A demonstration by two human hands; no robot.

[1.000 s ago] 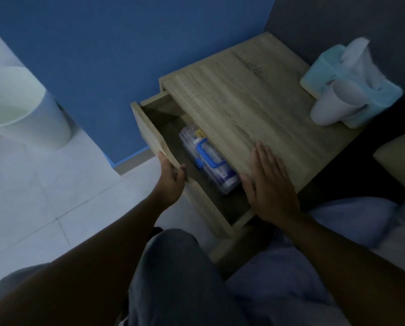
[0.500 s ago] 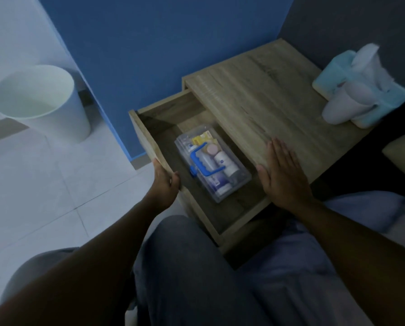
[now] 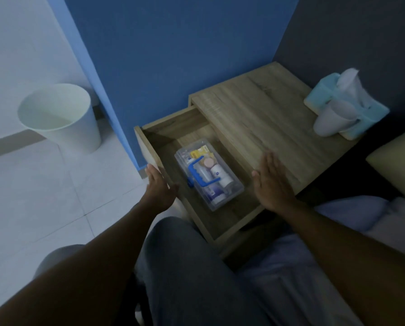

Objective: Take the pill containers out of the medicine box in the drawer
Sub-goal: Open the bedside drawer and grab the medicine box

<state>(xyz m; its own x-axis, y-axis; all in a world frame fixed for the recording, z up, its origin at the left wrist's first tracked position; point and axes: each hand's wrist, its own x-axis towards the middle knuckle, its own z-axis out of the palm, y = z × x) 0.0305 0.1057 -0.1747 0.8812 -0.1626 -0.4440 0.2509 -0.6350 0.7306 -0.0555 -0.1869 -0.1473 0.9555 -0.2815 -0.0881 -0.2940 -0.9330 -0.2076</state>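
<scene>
The wooden drawer (image 3: 147, 147) of the nightstand (image 3: 267, 123) stands pulled far out. On its floor lies a clear plastic medicine box (image 3: 229, 194) with a blue handle (image 3: 196, 172) and its lid on. Through the lid I see a white bottle (image 3: 219, 176), a pink cap (image 3: 207, 163) and a yellow packet (image 3: 196, 153). My left hand (image 3: 159, 187) lies against the drawer's front panel, fingers stretched along the outside, thumb over the top edge. My right hand (image 3: 271, 182) rests flat on the nightstand's front edge, just right of the box.
A white waste bin (image 3: 60, 116) stands on the tiled floor at the left, beside the blue wall. At the nightstand's back right are a teal tissue box (image 3: 359, 114) and a tipped white cup (image 3: 330, 121). A pillow (image 3: 396, 161) and my legs (image 3: 196, 267) border the drawer.
The drawer has slid further out, so the whole medicine box shows. My left hand's grip on the front panel has loosened into stretched fingers. My right hand stays flat on the top.
</scene>
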